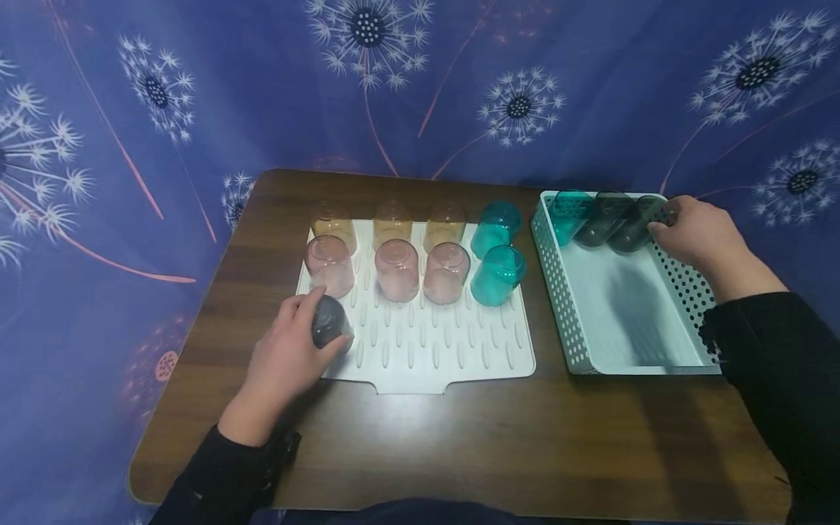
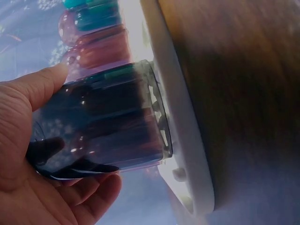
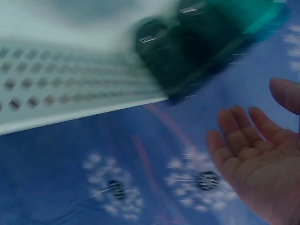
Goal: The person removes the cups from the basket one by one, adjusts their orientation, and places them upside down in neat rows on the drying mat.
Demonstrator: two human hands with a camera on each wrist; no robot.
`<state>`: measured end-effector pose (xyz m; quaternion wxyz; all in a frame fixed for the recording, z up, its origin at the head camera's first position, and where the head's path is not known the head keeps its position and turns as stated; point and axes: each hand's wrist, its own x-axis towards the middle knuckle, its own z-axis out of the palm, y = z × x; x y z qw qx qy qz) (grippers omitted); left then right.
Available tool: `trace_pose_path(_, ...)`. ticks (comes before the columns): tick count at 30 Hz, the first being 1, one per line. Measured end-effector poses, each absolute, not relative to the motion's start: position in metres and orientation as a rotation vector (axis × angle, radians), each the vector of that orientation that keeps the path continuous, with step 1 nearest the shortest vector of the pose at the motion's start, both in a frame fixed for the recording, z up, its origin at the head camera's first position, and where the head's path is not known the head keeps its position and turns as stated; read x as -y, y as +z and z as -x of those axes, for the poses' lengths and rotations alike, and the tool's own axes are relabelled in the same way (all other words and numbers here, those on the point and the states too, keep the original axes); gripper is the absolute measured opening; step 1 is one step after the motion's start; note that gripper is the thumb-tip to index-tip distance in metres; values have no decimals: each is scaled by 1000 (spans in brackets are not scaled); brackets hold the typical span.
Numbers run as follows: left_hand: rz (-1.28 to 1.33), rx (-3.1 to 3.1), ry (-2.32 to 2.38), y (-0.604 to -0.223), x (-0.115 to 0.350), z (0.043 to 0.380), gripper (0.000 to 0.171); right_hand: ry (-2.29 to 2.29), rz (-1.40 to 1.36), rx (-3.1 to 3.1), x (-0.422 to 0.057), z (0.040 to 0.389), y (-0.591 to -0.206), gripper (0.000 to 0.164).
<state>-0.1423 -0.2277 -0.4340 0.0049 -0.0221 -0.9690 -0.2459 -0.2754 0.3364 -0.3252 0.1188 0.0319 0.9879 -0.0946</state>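
My left hand [image 1: 292,350] grips a dark grey glass [image 1: 329,322] at the front left of a white ridged drying tray [image 1: 420,350]. That glass stands upside down, and its rim appears to meet the tray in the left wrist view. On the tray are pink glasses [image 1: 397,271], amber glasses [image 1: 392,222] and teal glasses [image 1: 499,275], all upside down. My right hand [image 3: 255,154] has its fingers spread and holds nothing, just beside a dark grey glass [image 1: 633,227] in the light green basket [image 1: 564,321]. Another dark glass [image 1: 602,219] and a teal glass [image 1: 569,211] lean beside it.
A brown wooden table [image 1: 420,452] carries the tray and, to its right, the basket with perforated walls. Behind the table hangs a blue cloth [image 1: 590,73] with a dandelion print. The basket's far wall supports the leaning glasses.
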Motion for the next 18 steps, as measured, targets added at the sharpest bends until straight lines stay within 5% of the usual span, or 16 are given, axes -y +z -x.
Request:
trace_pose_path(8, 108, 2984, -788, -439, 224, 141, 92, -178, -97, -2952, -371, 301, -375, 48)
trace_pose_path(18, 310, 2741, -586, -429, 227, 130, 96, -155, -345, -2976, -362, 281, -345, 55)
